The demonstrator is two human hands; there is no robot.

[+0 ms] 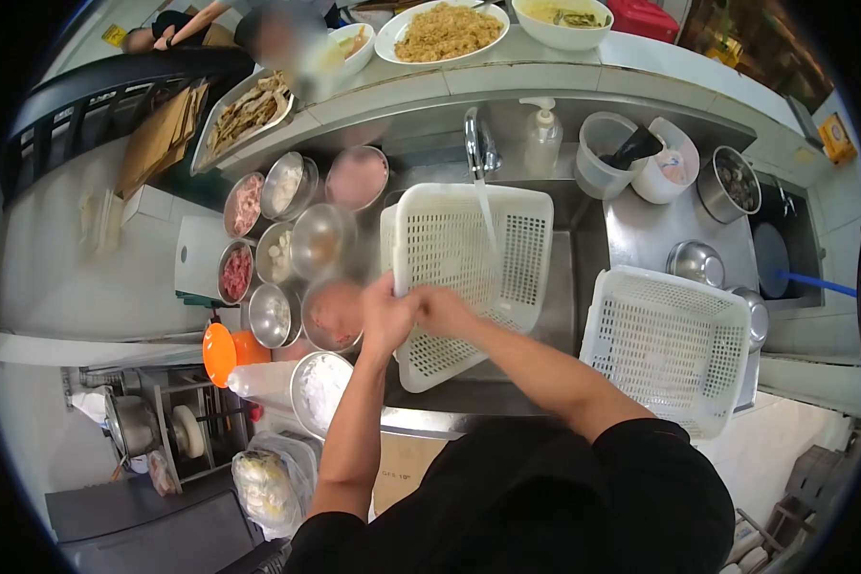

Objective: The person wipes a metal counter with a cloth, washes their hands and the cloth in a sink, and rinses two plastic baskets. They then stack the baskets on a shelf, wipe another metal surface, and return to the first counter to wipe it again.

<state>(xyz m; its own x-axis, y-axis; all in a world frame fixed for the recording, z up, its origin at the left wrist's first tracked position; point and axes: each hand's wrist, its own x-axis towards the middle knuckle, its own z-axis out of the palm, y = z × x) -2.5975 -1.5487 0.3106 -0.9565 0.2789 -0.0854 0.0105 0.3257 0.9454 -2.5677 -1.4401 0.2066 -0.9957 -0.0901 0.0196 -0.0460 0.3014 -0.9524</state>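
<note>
A white perforated basket [450, 239] is tilted in the metal sink [566, 287], under a stream of water from the tap [478, 143]. My left hand [388, 314] is closed on the basket's left edge. Beside it, touching or nearly touching, my right hand [442, 312] is closed at the same edge; its fingertips are partly hidden. The basket holds nothing that I can see. Bowls of meat [333, 314] stand just left of my hands.
A second white basket [670, 344] stands right of the sink, near metal bowls [695, 263] and plastic containers [605, 153]. A soap bottle [543, 139] is behind the tap side. Food dishes [450, 33] line the back ledge. Another person's arm [196, 24] shows at top left.
</note>
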